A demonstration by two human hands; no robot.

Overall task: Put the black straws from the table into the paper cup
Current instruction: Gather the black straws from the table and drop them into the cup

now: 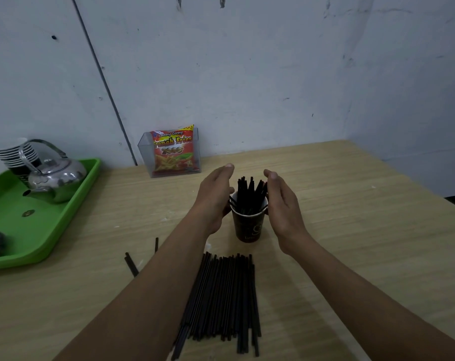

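A dark paper cup (248, 225) stands upright in the middle of the wooden table (351, 230), with several black straws (250, 191) sticking out of its top. My left hand (216, 196) is cupped against the cup's left side, near the rim. My right hand (281, 201) is held flat beside the right side of the straws, fingers extended, and I cannot tell if it touches them. A large pile of black straws (221, 298) lies on the table between my forearms, close to me. Two stray straws (131, 264) lie left of my left forearm.
A green tray (65, 220) at the left holds a metal kettle (54, 178) and a stack of cups (15, 155). A clear plastic box with a red snack packet (173, 152) stands against the wall behind the cup.
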